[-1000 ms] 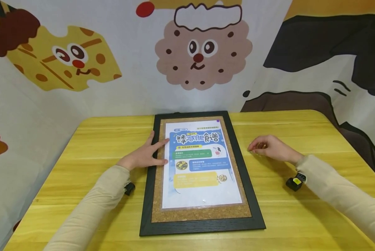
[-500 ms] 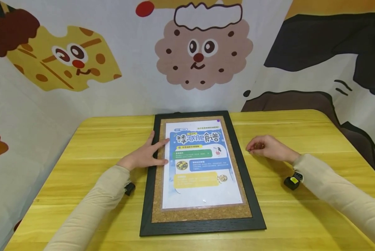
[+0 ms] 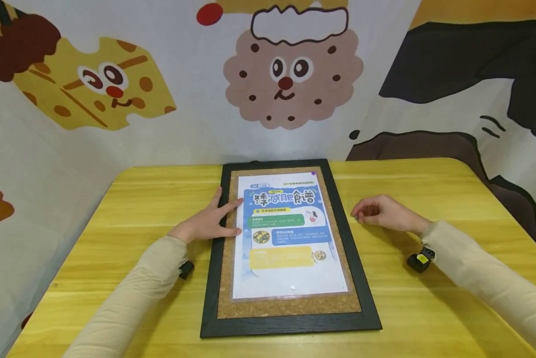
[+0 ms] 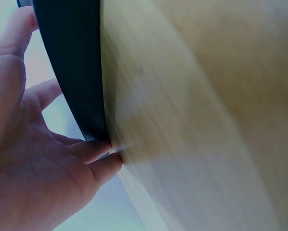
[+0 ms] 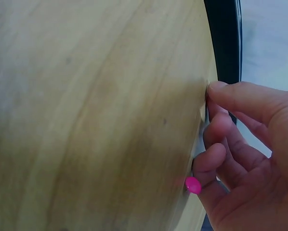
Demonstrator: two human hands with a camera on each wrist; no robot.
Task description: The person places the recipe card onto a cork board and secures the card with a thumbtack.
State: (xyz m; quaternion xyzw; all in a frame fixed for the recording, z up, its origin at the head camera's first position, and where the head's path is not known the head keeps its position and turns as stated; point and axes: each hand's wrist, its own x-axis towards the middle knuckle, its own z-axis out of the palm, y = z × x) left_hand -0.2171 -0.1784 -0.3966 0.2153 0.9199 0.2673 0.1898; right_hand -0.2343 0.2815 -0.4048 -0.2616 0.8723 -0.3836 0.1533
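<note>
Fingers of the left hand point(image 3: 207, 222) lie straight, pressing the poster point(image 3: 285, 233) flat on the cork board point(image 3: 290, 306) in mid-tabletop point(image 3: 429, 308). The right hand point(image 3: 381, 213), just beside the frame, curls its grip round what looks like a pink pushpin point(image 5: 192, 185). Keeping the sheet pressed flat and square would help the pin go in straight.

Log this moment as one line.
left hand: flat on black-framed cork board | right hand: pinching pink pushpin | yellow wooden table
</note>
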